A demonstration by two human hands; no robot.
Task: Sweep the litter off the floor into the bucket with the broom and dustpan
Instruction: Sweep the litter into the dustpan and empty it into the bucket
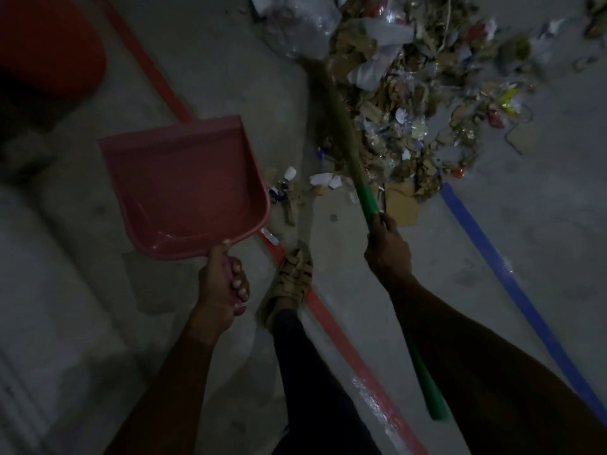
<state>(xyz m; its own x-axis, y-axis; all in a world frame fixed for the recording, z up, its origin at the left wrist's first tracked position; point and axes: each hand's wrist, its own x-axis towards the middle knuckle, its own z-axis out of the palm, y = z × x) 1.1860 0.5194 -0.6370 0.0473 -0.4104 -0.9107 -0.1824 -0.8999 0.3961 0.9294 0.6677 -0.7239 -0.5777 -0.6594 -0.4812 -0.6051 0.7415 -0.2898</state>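
Note:
My left hand [222, 284] grips the handle of a pink dustpan [184, 185], held above the floor with its pan empty and its mouth pointing away from me. My right hand [387, 247] grips the green handle of a broom [368, 198]. The broom's straw head reaches up into a heap of litter [410, 93] made of dry leaves, paper scraps, cardboard and plastic wrappers. A few loose scraps [323, 178] lie between the dustpan and the broom. The red bucket [49, 44] stands at the upper left, only partly in view.
A red tape line [345, 339] runs diagonally across the grey concrete floor, under my sandalled foot [292, 284]. A blue tape line [512, 284] runs along the right. A clear plastic bag [302, 24] lies at the top of the heap. The scene is dim.

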